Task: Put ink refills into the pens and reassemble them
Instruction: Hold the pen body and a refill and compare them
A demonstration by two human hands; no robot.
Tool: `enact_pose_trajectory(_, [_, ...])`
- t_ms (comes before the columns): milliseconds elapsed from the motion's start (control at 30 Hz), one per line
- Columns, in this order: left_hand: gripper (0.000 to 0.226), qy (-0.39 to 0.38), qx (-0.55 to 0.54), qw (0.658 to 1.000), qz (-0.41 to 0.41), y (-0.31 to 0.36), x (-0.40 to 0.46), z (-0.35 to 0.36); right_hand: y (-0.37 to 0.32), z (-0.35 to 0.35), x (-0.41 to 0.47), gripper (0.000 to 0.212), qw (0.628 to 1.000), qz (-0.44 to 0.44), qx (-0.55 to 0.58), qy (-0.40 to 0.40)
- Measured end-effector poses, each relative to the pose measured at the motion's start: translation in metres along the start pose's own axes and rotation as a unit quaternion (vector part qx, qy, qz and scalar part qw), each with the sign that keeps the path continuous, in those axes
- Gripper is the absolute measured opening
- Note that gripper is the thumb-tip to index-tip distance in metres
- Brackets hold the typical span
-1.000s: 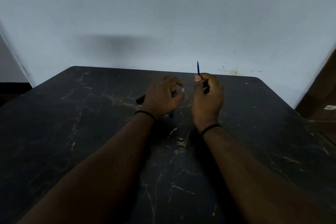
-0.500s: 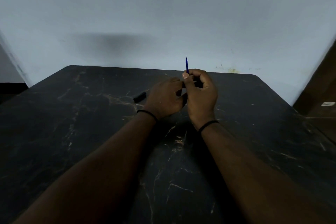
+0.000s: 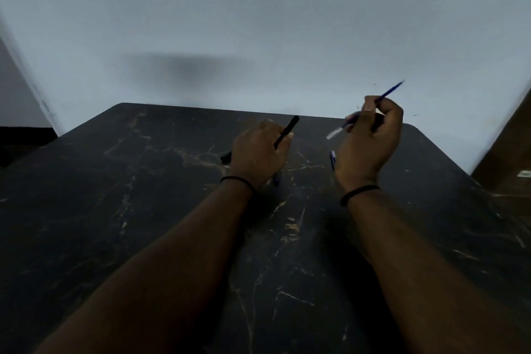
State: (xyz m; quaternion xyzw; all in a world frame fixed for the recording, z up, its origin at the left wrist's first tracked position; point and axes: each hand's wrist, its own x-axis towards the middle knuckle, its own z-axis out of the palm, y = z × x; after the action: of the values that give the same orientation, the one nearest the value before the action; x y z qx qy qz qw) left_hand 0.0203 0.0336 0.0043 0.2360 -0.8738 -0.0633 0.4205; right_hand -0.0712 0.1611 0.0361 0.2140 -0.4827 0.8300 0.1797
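Over the dark marbled surface (image 3: pixel 143 210), the left hand (image 3: pixel 258 152) is gripping a black barrel (image 3: pixel 287 131) while right-hand fingers (image 3: pixel 369 106) are pinching a blue refill (image 3: pixel 389 92), likely needing alignment for insertion.

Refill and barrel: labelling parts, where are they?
refill (image 3: pixel 388 93), head view, blue shaft above the right hand's fingers.
barrel (image 3: pixel 288 129), head view, black tube sticking out of the left hand.

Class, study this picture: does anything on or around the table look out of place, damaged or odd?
Nothing stands out. The left hand holds a black pen barrel, the right hand a blue refill; loose pen parts lie on the scuffed dark table.
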Motion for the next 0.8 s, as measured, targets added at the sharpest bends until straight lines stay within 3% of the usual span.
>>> enact_pose_trajectory(167, [0.033,-0.012,-0.028,0.999,0.024,0.003,0.000,0.005,0.024,-0.023,0.013,0.017,0.989,0.023,-0.133,-0.068])
enact_pose_trajectory(333, [0.040,-0.022,-0.026,0.999,0.028,0.002,0.000,0.009,0.033,-0.034,0.020,0.010,0.956,0.055,-0.263,-0.116])
enact_pose_trajectory(600, [0.034,-0.022,-0.035,0.999,0.023,0.000,0.001,0.012,0.029,-0.033,0.021,0.005,0.959,0.061,-0.237,-0.146])
enact_pose_trajectory(800, [0.033,-0.036,-0.049,0.998,0.000,0.000,0.000,0.009,0.033,-0.049,0.028,0.020,0.937,0.122,-0.261,-0.196])
